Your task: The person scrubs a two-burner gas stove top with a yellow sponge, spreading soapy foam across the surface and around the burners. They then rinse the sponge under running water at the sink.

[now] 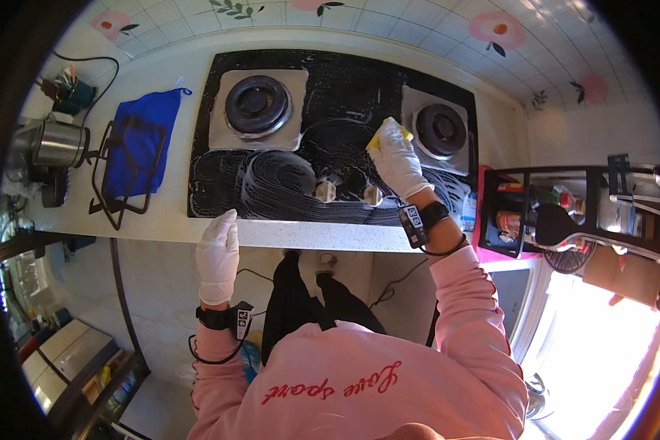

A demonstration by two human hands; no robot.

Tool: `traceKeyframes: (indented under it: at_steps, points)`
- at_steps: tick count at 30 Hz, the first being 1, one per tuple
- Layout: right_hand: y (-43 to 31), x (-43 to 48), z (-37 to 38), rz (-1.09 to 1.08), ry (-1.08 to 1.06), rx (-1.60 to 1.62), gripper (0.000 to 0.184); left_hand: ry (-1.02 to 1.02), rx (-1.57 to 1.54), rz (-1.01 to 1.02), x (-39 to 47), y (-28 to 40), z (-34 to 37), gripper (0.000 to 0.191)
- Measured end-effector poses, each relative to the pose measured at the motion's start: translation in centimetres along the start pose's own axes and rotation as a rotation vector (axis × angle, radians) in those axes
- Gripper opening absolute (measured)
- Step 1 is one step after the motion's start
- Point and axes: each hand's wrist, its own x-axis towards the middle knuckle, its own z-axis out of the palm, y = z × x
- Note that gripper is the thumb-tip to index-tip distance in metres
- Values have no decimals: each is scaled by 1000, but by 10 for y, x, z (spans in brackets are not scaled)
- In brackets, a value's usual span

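Note:
A black glass gas cooktop (341,82) covered in streaks of white foam lies before me. My right hand (396,159), in a white glove, presses a yellow sponge (373,144) on the glass, just left of the right burner (441,131). My left hand (218,258), also gloved, is at the counter's front edge near the cooktop's lower left corner, holding nothing visible; its fingers lie close together. The left burner (257,104) sits on a square metal plate. Two foam-smeared knobs (325,191) are at the cooktop's front.
On the left counter, black metal pan supports (124,206) rest partly over a blue cloth (137,115). Beyond them stand a metal pot-like vessel (63,144) and a dark utensil cup (76,96). A black rack (520,247) with bottles and utensils stands at the right.

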Motion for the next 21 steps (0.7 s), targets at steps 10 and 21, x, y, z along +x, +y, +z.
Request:
traceKeyframes:
  at_steps: [10, 21]
  points:
    - [17, 79, -2, 87, -44, -122, 70, 78, 106, 114, 27, -40, 16, 35]
    - [29, 154, 32, 422, 111, -109, 83, -68, 162, 153, 46, -34, 1, 32]
